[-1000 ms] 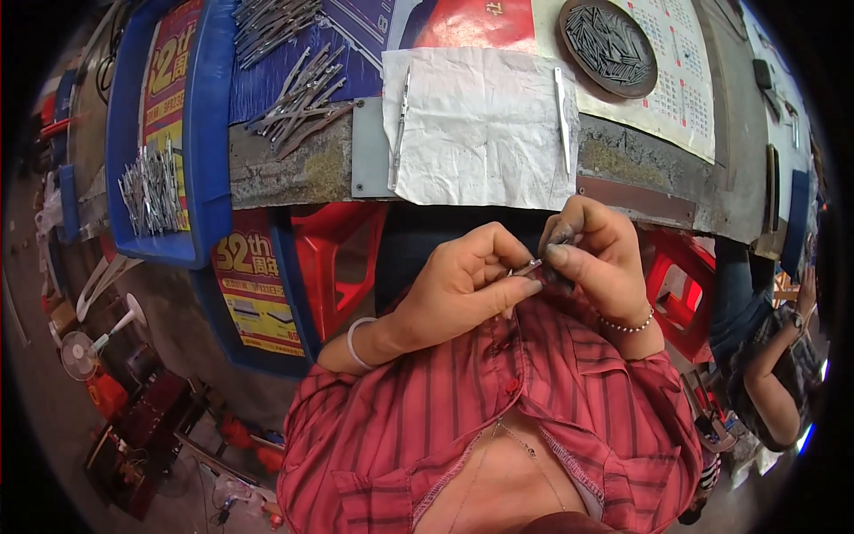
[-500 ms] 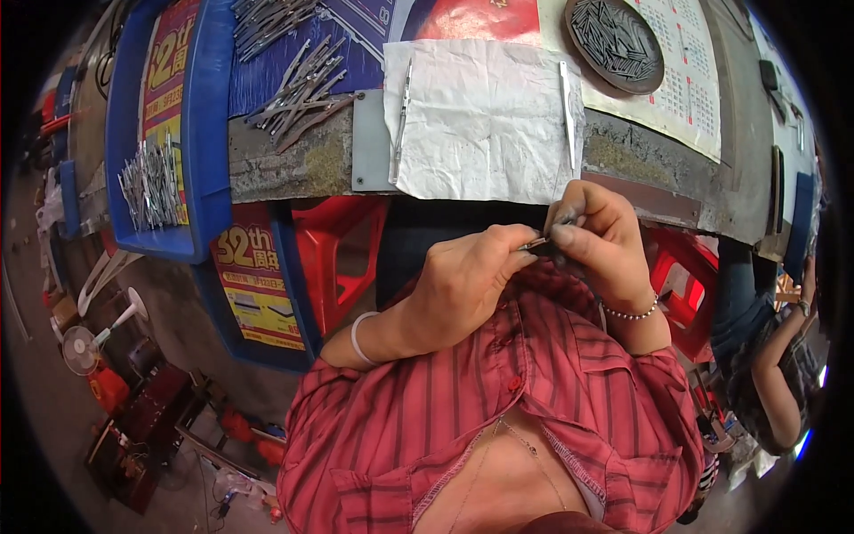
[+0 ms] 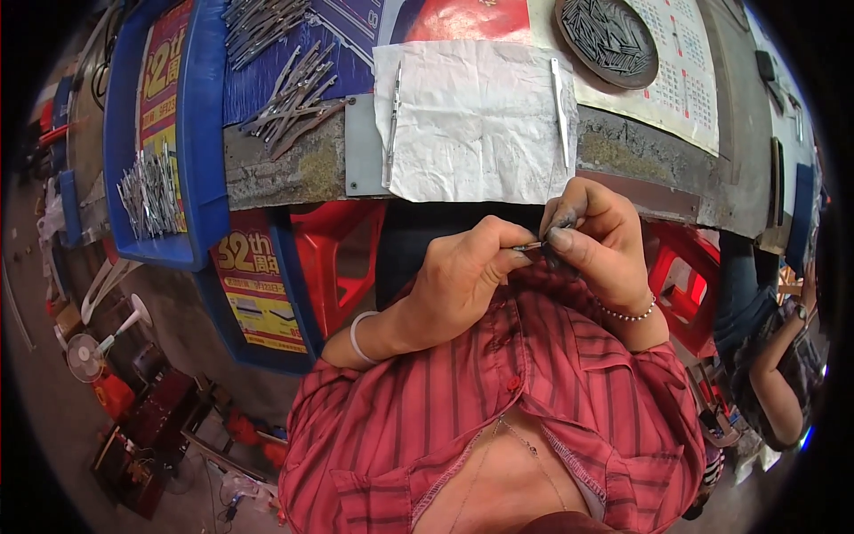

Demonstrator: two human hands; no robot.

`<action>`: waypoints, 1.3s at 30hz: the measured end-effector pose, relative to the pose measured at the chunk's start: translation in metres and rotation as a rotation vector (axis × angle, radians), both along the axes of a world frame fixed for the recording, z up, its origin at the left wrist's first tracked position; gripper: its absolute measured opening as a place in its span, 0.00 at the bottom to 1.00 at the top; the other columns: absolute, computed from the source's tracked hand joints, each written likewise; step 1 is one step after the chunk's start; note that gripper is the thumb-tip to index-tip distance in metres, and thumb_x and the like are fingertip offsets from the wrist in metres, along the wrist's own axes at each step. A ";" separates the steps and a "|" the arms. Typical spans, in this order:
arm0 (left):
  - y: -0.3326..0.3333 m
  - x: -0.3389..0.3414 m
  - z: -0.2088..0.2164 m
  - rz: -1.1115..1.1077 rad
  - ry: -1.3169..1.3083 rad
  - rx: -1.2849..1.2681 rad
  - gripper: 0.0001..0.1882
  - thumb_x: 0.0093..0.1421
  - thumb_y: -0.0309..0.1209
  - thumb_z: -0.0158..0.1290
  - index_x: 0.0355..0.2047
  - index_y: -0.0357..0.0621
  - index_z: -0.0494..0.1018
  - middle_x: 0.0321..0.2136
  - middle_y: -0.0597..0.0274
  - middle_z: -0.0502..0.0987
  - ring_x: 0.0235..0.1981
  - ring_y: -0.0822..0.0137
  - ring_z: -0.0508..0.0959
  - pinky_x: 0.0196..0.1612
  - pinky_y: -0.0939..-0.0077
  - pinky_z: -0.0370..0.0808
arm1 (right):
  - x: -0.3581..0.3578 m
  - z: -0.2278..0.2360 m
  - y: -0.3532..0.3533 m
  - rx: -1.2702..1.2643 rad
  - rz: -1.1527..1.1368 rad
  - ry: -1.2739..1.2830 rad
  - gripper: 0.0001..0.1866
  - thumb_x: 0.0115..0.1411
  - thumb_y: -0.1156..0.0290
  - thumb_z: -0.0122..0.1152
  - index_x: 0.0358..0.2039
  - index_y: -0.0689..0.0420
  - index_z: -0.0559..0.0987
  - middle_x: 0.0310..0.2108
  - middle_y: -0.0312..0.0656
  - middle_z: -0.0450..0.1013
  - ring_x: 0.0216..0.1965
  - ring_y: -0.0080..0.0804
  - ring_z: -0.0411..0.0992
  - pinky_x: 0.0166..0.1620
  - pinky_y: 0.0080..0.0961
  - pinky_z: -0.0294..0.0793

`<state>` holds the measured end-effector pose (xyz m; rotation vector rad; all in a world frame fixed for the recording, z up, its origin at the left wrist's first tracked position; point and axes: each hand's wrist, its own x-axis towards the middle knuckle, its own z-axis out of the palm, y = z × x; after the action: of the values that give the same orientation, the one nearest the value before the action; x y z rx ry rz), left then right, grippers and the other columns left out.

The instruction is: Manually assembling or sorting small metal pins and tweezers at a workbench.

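Note:
My left hand (image 3: 463,283) and my right hand (image 3: 603,245) meet in front of my shirt, just off the table's near edge. Both are closed in a pinch. Between the fingertips runs a thin, small metal piece (image 3: 535,246); its ends are hidden by the fingers. The right fingertips look dark and smudged. Beyond the hands, a creased white sheet (image 3: 476,125) lies on the table. A slim metal rod (image 3: 393,129) rests along its left side, and a slender pointed tool like tweezers (image 3: 559,111) along its right.
A round dish (image 3: 654,73) of short dark pins stands at the far right. Loose metal strips (image 3: 298,89) lie in piles at the far left. The blue tray (image 3: 206,178) beside them holds more slim metal pieces (image 3: 149,200). Red stools (image 3: 334,267) stand under the table.
The fingertips have shifted slightly, and a little more of the thin metal piece shows between them. The view has moved slightly; the things on the table lie as before.

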<state>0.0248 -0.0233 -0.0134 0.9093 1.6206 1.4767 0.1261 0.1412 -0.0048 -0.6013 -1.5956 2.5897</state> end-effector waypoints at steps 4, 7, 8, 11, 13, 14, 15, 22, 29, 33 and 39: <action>0.000 -0.001 0.001 -0.003 -0.005 0.000 0.06 0.64 0.27 0.48 0.38 0.36 0.70 0.25 0.62 0.77 0.21 0.77 0.74 0.25 0.84 0.72 | -0.001 0.003 0.000 -0.006 0.013 -0.036 0.09 0.57 0.73 0.61 0.27 0.60 0.69 0.24 0.31 0.66 0.26 0.13 0.60 0.29 0.13 0.60; -0.001 -0.001 0.002 -0.020 -0.018 -0.018 0.06 0.64 0.27 0.48 0.38 0.36 0.70 0.24 0.63 0.76 0.20 0.77 0.74 0.24 0.84 0.71 | 0.000 0.004 -0.001 0.049 0.024 -0.036 0.09 0.58 0.73 0.60 0.27 0.60 0.68 0.24 0.31 0.66 0.25 0.12 0.60 0.29 0.12 0.60; -0.002 0.000 0.002 -0.023 -0.030 -0.021 0.06 0.64 0.27 0.48 0.38 0.36 0.70 0.23 0.63 0.76 0.20 0.77 0.74 0.24 0.84 0.72 | 0.001 0.006 -0.001 0.048 0.025 -0.038 0.09 0.58 0.73 0.60 0.27 0.60 0.68 0.24 0.31 0.66 0.25 0.12 0.60 0.29 0.12 0.60; -0.003 0.007 -0.001 0.001 -0.001 0.004 0.05 0.63 0.26 0.49 0.37 0.36 0.70 0.21 0.61 0.75 0.19 0.74 0.74 0.23 0.81 0.70 | 0.002 0.013 -0.002 0.074 0.064 -0.071 0.09 0.58 0.74 0.59 0.28 0.60 0.68 0.24 0.31 0.66 0.25 0.12 0.59 0.28 0.12 0.59; -0.005 0.009 -0.001 0.028 0.041 0.032 0.04 0.63 0.25 0.49 0.36 0.36 0.69 0.20 0.60 0.73 0.18 0.70 0.75 0.21 0.78 0.69 | 0.004 0.013 0.000 0.008 0.104 -0.098 0.08 0.59 0.75 0.58 0.28 0.60 0.67 0.26 0.31 0.66 0.26 0.11 0.60 0.28 0.11 0.59; -0.006 0.010 -0.001 0.014 0.012 0.026 0.04 0.62 0.25 0.50 0.36 0.37 0.69 0.20 0.59 0.73 0.18 0.69 0.75 0.21 0.77 0.69 | 0.005 0.013 0.000 0.008 0.105 -0.099 0.08 0.59 0.75 0.58 0.28 0.60 0.67 0.26 0.31 0.66 0.26 0.11 0.60 0.28 0.11 0.59; -0.007 0.010 0.000 0.001 -0.016 0.020 0.04 0.62 0.24 0.50 0.36 0.37 0.69 0.20 0.59 0.73 0.18 0.67 0.75 0.21 0.76 0.69 | 0.006 0.014 0.001 -0.046 0.109 -0.107 0.08 0.59 0.75 0.58 0.28 0.60 0.67 0.26 0.31 0.66 0.26 0.12 0.60 0.28 0.12 0.60; -0.008 0.011 0.005 -0.025 -0.076 -0.003 0.04 0.60 0.24 0.51 0.35 0.37 0.69 0.19 0.56 0.72 0.19 0.63 0.75 0.22 0.74 0.69 | 0.013 0.011 -0.013 0.272 0.026 -0.008 0.09 0.56 0.77 0.58 0.26 0.61 0.66 0.23 0.36 0.69 0.22 0.15 0.62 0.24 0.16 0.60; -0.002 0.010 0.005 0.051 0.156 0.056 0.07 0.57 0.22 0.54 0.36 0.36 0.69 0.21 0.54 0.73 0.21 0.57 0.76 0.24 0.69 0.72 | 0.011 0.018 -0.012 0.474 0.010 0.011 0.05 0.56 0.78 0.58 0.28 0.64 0.71 0.21 0.38 0.70 0.20 0.21 0.67 0.25 0.18 0.65; 0.002 0.004 0.006 0.115 0.434 0.119 0.09 0.55 0.22 0.57 0.37 0.35 0.73 0.26 0.53 0.77 0.24 0.61 0.79 0.26 0.75 0.75 | 0.009 0.016 -0.012 0.383 -0.045 0.059 0.03 0.58 0.79 0.55 0.32 0.66 0.73 0.27 0.42 0.73 0.27 0.24 0.71 0.32 0.17 0.69; 0.000 0.004 0.006 0.108 0.477 0.132 0.16 0.51 0.20 0.59 0.40 0.34 0.70 0.25 0.52 0.73 0.23 0.56 0.76 0.23 0.69 0.72 | 0.007 0.010 -0.009 0.442 -0.046 0.107 0.04 0.58 0.80 0.54 0.30 0.66 0.70 0.27 0.42 0.71 0.27 0.23 0.68 0.32 0.18 0.67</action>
<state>0.0284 -0.0232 -0.0078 1.3449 1.9503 1.5321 0.1332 0.1318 0.0047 -0.4469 -1.9958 2.0888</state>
